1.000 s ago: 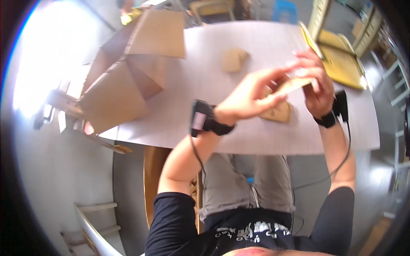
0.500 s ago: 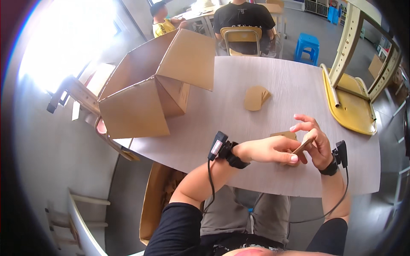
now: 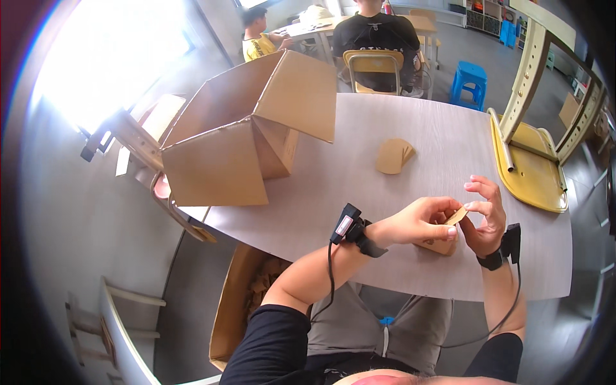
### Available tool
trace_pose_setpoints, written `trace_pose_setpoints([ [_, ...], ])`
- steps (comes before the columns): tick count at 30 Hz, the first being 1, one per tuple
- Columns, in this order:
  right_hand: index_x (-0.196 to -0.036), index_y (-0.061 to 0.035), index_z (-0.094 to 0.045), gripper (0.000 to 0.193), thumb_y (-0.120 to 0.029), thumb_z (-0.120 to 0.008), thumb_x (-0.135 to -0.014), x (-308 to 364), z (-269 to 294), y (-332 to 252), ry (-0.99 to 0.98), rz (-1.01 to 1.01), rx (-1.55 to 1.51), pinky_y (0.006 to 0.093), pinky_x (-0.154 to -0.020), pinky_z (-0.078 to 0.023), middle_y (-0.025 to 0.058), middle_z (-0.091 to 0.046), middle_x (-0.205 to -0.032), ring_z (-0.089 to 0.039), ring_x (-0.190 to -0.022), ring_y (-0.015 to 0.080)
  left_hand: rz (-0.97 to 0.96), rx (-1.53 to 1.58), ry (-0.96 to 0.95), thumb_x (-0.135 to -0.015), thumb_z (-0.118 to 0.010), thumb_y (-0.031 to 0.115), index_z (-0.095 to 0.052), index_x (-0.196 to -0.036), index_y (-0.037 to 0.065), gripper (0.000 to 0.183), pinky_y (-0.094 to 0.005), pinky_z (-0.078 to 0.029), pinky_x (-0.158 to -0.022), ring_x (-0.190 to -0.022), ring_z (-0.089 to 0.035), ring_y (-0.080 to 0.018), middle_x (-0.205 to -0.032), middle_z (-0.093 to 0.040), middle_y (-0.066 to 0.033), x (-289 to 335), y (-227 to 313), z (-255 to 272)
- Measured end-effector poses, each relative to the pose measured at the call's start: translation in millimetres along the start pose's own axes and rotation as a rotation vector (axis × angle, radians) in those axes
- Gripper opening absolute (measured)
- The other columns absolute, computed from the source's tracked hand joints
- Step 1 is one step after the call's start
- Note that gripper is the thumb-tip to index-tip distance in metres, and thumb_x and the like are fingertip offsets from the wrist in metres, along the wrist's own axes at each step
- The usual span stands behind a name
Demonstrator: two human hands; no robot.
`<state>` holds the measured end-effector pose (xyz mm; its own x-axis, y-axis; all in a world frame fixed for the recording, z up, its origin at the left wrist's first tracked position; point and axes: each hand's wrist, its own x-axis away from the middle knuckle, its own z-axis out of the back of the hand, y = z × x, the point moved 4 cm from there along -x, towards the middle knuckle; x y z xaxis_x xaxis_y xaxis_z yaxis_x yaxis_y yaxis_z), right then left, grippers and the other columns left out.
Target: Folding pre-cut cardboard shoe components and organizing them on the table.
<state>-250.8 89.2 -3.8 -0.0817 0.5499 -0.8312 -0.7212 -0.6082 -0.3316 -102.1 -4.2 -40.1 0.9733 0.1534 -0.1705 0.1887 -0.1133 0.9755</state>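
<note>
Above the near right part of the table, a small brown cardboard piece (image 3: 457, 216) is held between my two hands. My left hand (image 3: 418, 220) comes from the left, its fingers and thumb closed on the piece's left end. My right hand (image 3: 486, 221) pinches the other end between thumb and index finger, the other fingers raised. Below my left hand lies more brown cardboard (image 3: 439, 246), partly covered by that hand. Farther off on the table rests a fanned stack of rounded cardboard pieces (image 3: 393, 156).
A large cardboard box (image 3: 215, 168) with raised flaps stands at the table's left. Beside my legs, another box (image 3: 232, 301) holds brown scraps. An upturned yellow chair (image 3: 529, 163) rests on the right edge. A blue stool (image 3: 470, 83) and two seated people are beyond.
My left fingers have risen from beneath the cardboard piece to its left end. The piece now tilts differently between both hands. The whole view has shifted slightly.
</note>
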Motion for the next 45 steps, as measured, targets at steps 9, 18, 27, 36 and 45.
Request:
trace_pose_setpoints([
  [9,-0.094,-0.0136,-0.058,0.030,-0.011,-0.084,-0.078,-4.8,5.1,-2.4,-0.004,0.016,0.053,0.0541,-0.104,-0.044,0.0131,-0.065,-0.127,-0.054,-0.129,0.0429,-0.055,-0.139,0.086,-0.092,-0.078,0.032,-0.058,-0.132,-0.003,0.056,-0.0279,-0.048,-0.085,-0.096,-0.056,-0.0101,-0.109,-0.062,-0.0046,1.2,9.4,1.5],
  [18,-0.087,-0.0096,-0.065,0.030,-0.038,-0.068,-0.097,0.0,-3.4,6.1,-0.207,-0.062,-0.154,0.0580,-0.111,-0.038,0.0170,-0.064,-0.132,-0.049,-0.136,0.0452,-0.077,-0.085,0.071,-0.091,-0.081,0.034,-0.063,-0.111,0.001,0.042,-0.0257,-0.044,-0.079,-0.091,-0.050,-0.0060,-0.096,-0.058,0.0024,-0.1,1.6,11.5],
  [27,-0.088,-0.0097,-0.058,0.033,-0.039,-0.061,-0.103,3.0,-19.5,-0.7,-0.222,-0.128,-0.416,0.0555,-0.110,-0.040,0.0182,-0.063,-0.132,-0.052,-0.134,0.0435,-0.013,-0.022,-0.160,-0.078,-0.086,0.058,-0.067,-0.117,-0.004,0.075,-0.0302,-0.052,-0.086,-0.097,-0.065,-0.0156,-0.104,-0.070,-0.0076,3.3,2.5,-0.9],
  [36,-0.086,-0.0088,-0.055,0.036,-0.039,-0.060,-0.104,14.6,-13.6,-0.7,-0.206,-0.126,-0.449,0.0551,-0.111,-0.040,0.0213,-0.059,-0.138,-0.051,-0.135,0.0423,0.009,0.035,-0.219,-0.086,-0.082,0.049,-0.066,-0.113,-0.003,0.061,-0.0306,-0.052,-0.087,-0.099,-0.065,-0.0153,-0.104,-0.071,-0.0072,1.1,-15.1,-10.8],
  [45,-0.162,-0.0119,-0.021,0.091,-0.075,-0.037,-0.099,9.5,-53.6,6.1,-0.274,-0.656,-1.238,0.0432,-0.119,-0.037,0.0167,-0.041,-0.158,-0.044,-0.144,0.0290,-0.142,-0.027,0.213,-0.098,-0.073,0.016,-0.070,-0.109,-0.002,0.022,-0.0287,-0.055,-0.085,-0.093,-0.068,-0.0118,-0.101,-0.075,-0.0060,10.7,-1.9,17.6],
])
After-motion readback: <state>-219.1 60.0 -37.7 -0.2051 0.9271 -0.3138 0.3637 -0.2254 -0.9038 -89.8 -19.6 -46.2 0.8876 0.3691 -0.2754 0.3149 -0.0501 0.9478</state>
